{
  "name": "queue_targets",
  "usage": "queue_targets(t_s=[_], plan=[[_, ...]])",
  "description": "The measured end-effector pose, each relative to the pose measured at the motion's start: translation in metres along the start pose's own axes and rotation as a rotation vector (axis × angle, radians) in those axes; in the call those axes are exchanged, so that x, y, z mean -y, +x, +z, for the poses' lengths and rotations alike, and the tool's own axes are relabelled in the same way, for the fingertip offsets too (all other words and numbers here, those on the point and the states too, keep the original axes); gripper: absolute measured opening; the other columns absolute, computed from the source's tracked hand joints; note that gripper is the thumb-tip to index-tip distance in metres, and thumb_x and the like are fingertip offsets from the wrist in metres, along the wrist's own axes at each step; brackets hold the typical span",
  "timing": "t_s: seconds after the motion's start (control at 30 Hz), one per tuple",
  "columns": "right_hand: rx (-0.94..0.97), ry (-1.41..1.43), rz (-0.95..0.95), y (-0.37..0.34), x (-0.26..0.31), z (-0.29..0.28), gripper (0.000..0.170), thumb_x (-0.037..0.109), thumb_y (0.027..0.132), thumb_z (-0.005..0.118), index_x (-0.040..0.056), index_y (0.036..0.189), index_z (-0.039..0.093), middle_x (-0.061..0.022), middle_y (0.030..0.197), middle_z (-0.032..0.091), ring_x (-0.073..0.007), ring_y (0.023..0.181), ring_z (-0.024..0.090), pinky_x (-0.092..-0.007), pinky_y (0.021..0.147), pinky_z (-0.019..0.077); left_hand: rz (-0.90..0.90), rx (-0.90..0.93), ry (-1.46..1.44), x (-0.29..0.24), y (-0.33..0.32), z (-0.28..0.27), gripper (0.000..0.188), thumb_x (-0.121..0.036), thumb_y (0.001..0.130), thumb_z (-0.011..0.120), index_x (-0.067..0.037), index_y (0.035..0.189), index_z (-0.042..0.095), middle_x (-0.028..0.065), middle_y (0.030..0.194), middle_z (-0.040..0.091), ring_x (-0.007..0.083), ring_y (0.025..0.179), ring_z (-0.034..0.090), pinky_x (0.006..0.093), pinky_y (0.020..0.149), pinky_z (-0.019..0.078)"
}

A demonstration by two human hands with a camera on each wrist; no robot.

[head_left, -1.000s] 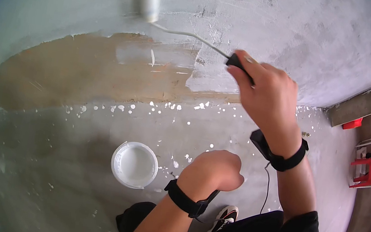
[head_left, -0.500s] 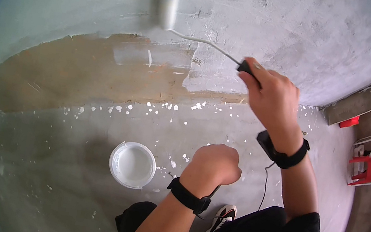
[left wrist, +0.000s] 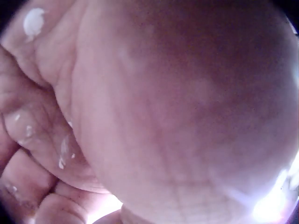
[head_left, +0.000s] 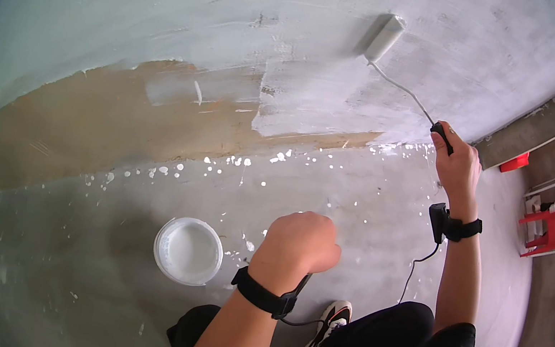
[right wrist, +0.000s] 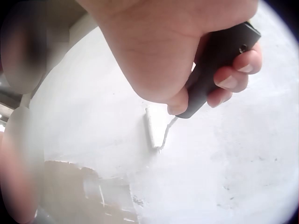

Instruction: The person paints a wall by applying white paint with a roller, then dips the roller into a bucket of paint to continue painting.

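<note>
My right hand [head_left: 459,166] grips the black handle [right wrist: 212,70] of a paint roller, fingers and thumb wrapped round it. The white roller sleeve [head_left: 387,38] lies against the wall, tilted, at the end of a thin bent wire frame [head_left: 406,92]. In the right wrist view the same roller sleeve [right wrist: 154,128] shows beyond the hand. My left hand [head_left: 301,241] hangs over the floor near my knees with its fingers loosely bent and nothing in it. Specks of white paint mark the left palm [left wrist: 46,126] in the left wrist view.
A white bucket [head_left: 188,251] of white paint stands on the grey floor, left of my left hand. Along the wall's foot runs a bare brown patch [head_left: 98,116], with paint drops on the floor below. A red chair [head_left: 551,230] stands far right. A shoe [head_left: 329,331] shows below.
My right hand has moved right and slightly down, carrying the roller rightward along the wall from upper left. The sleeve now leans more. My left hand shifted slightly left in view.
</note>
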State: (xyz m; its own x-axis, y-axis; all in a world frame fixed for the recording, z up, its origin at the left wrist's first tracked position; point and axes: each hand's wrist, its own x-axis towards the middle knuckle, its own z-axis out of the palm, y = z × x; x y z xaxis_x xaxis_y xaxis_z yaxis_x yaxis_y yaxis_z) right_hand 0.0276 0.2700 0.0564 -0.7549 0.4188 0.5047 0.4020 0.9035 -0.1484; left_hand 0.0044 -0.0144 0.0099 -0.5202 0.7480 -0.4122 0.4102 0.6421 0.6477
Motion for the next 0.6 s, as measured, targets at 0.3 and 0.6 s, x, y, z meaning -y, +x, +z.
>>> queue_targets(t_s=[0.3, 0.6], plan=[[0.016, -0.104, 0.164, 0.019, -0.097, 0.002, 0.034, 0.044, 0.090, 0.063, 0.0210, 0.114, 0.071, -0.0153, 0.092, 0.071, -0.0352, 0.090, 0.067, -0.0431, 0.078, 0.0521, -0.030, 0.068, 0.066, -0.008, -0.001, -0.003, 0.024, -0.018, 0.075, 0.055, 0.001, 0.080, 0.069, 0.0231, 0.083, 0.066, 0.0399, 0.079, 0.064, 0.0438, 0.072, 0.0525], [-0.040, -0.030, 0.078, -0.018, -0.082, 0.019, 0.036, 0.043, 0.090, 0.064, 0.0158, 0.112, 0.072, -0.0164, 0.089, 0.071, -0.0374, 0.085, 0.067, -0.0414, 0.073, 0.0528, -0.005, -0.032, 0.019, -0.001, 0.002, 0.006, 0.026, -0.019, 0.075, 0.055, 0.005, 0.074, 0.066, 0.0267, 0.077, 0.063, 0.0431, 0.073, 0.062, 0.0464, 0.068, 0.0515]])
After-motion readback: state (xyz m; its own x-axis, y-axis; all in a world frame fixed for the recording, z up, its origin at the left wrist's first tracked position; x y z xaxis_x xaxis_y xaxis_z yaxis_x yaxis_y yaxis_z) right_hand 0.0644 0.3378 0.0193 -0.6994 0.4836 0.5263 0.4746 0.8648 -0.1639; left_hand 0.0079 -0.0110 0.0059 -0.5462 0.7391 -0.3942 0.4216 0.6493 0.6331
